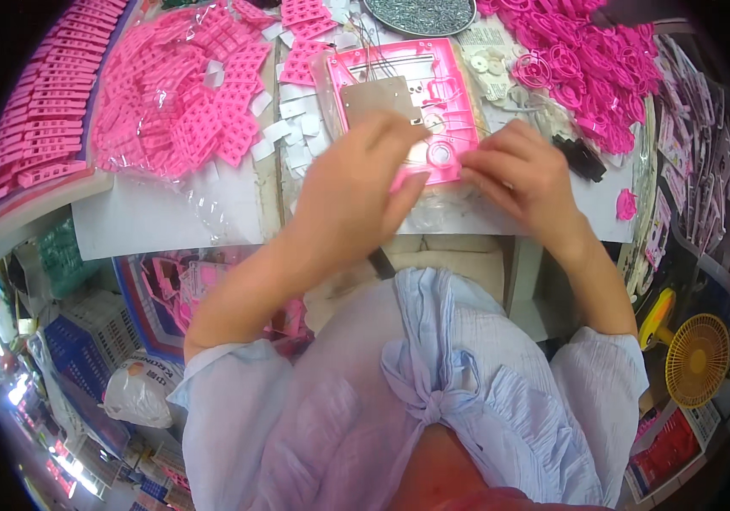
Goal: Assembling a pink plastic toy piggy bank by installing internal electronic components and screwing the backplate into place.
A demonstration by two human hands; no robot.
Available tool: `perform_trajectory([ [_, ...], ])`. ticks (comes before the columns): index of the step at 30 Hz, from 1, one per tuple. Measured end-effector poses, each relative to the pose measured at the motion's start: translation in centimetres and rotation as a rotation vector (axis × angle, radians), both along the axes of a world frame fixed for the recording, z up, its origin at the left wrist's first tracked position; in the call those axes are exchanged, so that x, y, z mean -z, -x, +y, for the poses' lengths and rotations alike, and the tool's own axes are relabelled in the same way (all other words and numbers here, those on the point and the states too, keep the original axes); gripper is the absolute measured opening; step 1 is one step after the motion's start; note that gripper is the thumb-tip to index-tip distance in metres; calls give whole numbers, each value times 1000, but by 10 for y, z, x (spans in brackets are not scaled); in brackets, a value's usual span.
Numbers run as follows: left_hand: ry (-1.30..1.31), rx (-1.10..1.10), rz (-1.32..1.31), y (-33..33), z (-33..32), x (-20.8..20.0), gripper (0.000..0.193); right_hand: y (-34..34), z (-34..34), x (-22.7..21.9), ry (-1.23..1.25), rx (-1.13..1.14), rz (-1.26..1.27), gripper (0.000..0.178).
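Observation:
A shallow pink plastic housing lies open side up on the table in front of me. A grey-brown square plate covers its left part, and thin wires rise at the top. Round pink rings and small white parts sit along its right side. My left hand hovers over the lower left of the housing, thumb apart from the index finger; motion smears the other fingers. At the lower right edge of the housing, my right hand has its fingertips drawn together in a pinch. Whatever lies between them is too small to make out.
Pink grid-like pieces are heaped at left, beside rows of pink strips. White square pieces lie left of the housing. Behind it stands a dish of small metal screws. Pink ring-shaped parts pile up at right, near a black object.

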State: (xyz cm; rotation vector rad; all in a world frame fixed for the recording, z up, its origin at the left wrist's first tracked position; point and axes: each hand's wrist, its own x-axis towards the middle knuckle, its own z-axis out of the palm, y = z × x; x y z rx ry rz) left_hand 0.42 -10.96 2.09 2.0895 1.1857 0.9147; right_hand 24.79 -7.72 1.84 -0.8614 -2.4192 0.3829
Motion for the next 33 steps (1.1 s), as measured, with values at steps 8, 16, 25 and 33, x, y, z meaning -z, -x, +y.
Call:
perform_trajectory([
  [8,-160,36,133,-11,-17,43,17,-11,-12,30,8,37,48,20],
  [16,-92,58,174,-7,-15,41,16,-15,1,41,155,-36,158,20],
  [25,-245,231,340,-10,-5,34,44,-18,-16,49,-139,49,37,30],
  [33,-315,284,488,-19,-9,36,49,-20,-47,23,-92,94,-425,47],
])
